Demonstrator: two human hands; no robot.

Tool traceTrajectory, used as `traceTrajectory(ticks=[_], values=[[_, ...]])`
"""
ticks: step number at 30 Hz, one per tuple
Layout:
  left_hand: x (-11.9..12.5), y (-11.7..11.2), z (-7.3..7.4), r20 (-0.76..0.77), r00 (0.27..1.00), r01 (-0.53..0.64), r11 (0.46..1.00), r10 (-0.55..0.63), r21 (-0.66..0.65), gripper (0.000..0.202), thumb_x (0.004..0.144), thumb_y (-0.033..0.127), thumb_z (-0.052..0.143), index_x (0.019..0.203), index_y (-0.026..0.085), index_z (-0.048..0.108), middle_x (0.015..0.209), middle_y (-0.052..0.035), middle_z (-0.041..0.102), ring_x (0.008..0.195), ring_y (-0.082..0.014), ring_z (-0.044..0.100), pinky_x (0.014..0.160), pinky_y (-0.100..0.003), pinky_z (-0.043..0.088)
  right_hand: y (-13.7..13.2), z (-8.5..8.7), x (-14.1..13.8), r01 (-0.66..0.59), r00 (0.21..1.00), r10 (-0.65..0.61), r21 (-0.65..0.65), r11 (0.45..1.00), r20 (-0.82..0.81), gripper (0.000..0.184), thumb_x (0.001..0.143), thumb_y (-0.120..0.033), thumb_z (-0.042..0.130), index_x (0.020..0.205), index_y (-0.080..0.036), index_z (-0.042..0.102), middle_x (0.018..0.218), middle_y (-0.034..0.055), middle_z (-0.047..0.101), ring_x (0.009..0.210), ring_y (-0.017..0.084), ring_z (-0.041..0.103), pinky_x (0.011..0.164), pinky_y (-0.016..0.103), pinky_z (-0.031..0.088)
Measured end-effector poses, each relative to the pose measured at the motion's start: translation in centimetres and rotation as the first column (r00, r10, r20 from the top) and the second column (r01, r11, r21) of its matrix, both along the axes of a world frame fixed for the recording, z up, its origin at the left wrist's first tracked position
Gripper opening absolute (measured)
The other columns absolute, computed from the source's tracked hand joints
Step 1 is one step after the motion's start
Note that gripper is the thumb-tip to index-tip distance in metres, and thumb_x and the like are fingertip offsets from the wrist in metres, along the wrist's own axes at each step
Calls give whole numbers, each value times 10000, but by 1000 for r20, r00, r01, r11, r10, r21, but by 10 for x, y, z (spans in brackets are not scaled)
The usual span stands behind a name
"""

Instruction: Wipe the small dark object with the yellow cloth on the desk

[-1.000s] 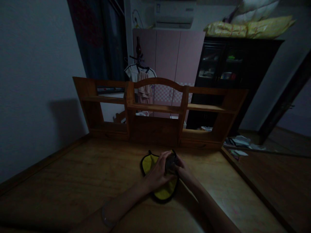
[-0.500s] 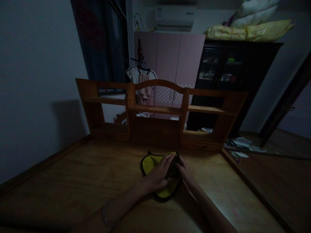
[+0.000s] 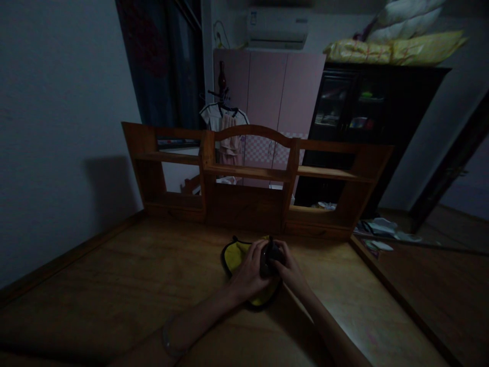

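A yellow cloth with a black border lies on the wooden bed board, partly under my hands. Above it I hold a dark, rounded, slightly shiny object with a small knob-like tip at its top; the dim light hides its exact kind. My left hand curves around its left side, fingers bent. From the right, my right hand grips it, with the thumb across its front. A bracelet circles my left wrist.
A wooden headboard with open shelves rises just beyond the cloth. A wall borders the left side, and a raised wooden rail runs along the right. Further back stand a pink wardrobe and a dark cabinet.
My left hand has gone from lying stretched over the dark object to curling around its left side. More of the object shows now, and the cloth's near part has shifted slightly up.
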State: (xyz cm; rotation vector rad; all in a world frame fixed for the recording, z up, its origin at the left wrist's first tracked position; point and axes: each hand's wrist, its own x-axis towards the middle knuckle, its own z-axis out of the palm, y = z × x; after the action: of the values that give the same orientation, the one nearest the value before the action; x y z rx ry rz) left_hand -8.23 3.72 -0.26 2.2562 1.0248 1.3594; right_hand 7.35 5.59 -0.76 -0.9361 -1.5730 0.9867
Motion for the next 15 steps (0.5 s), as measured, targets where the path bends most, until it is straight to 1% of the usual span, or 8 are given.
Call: traceTrajectory(ticks=[2, 4, 5, 7, 9, 10, 12, 15], values=[[0, 0, 1, 56, 998, -36, 999, 37, -9, 776, 661, 160, 724, 1327, 222, 331, 1323, -91, 410, 1258, -244, 390, 1090, -447, 347, 1, 2, -1, -9, 999, 9, -4, 1000, -36, 417, 741, -205, 537, 1150, -232, 463, 1038, 24, 618, 1004, 199, 582, 892, 341, 465], [0, 1, 1, 90, 994, -55, 998, 56, -20, 776, 647, 177, 743, 1313, 222, 346, 1309, -87, 420, 1243, -242, 404, 1080, -439, 357, 0, 3, -1, 11, 1000, -11, -2, 1000, -16, 345, 761, -251, 554, 1100, -226, 498, 1018, 30, 623, 983, 203, 591, 861, 333, 481], [0, 1, 1, 100, 993, -57, 998, 60, -25, 777, 641, 181, 748, 1307, 220, 351, 1303, -86, 424, 1236, -241, 411, 1074, -435, 363, 0, 4, 0, 37, 999, -37, 11, 999, 28, 309, 770, -270, 556, 1074, -224, 524, 1014, 35, 624, 967, 205, 596, 841, 329, 489], [1, 2, -1, 114, 992, -57, 998, 60, -32, 774, 629, 178, 750, 1297, 217, 360, 1292, -87, 428, 1224, -244, 422, 1063, -436, 372, -1, 6, 3, 121, 976, -133, 79, 990, 171, 263, 786, -302, 554, 1033, -219, 583, 1018, 49, 620, 926, 211, 601, 800, 326, 497], [2, 3, -2, 118, 991, -55, 998, 59, -38, 769, 624, 175, 747, 1290, 219, 366, 1288, -89, 427, 1221, -252, 426, 1058, -450, 373, -3, 9, 6, 198, 921, -241, 167, 966, 305, 250, 792, -316, 557, 1007, -210, 629, 1014, 65, 619, 860, 211, 605, 762, 332, 498], [2, 3, -3, 115, 992, -54, 998, 58, -41, 768, 623, 176, 746, 1290, 221, 366, 1290, -89, 425, 1223, -257, 423, 1059, -458, 370, -3, 10, 8, 213, 901, -268, 189, 959, 342, 247, 791, -317, 562, 994, -203, 644, 994, 69, 625, 824, 209, 607, 741, 332, 499], [2, 2, -3, 104, 993, -46, 998, 50, -42, 777, 625, 173, 744, 1297, 228, 359, 1298, -87, 418, 1232, -261, 411, 1064, -467, 363, -2, 12, 10, 185, 910, -232, 165, 969, 343, 237, 781, -310, 571, 967, -192, 662, 944, 68, 649, 806, 212, 618, 711, 323, 505], [2, 1, -1, 78, 997, -13, 999, 16, -32, 802, 623, 156, 742, 1314, 232, 341, 1312, -84, 409, 1248, -260, 392, 1074, -463, 356, 1, 11, 11, 114, 962, -119, 36, 993, 244, 227, 765, -316, 576, 934, -191, 663, 891, 49, 674, 784, 216, 642, 630, 294, 521]])
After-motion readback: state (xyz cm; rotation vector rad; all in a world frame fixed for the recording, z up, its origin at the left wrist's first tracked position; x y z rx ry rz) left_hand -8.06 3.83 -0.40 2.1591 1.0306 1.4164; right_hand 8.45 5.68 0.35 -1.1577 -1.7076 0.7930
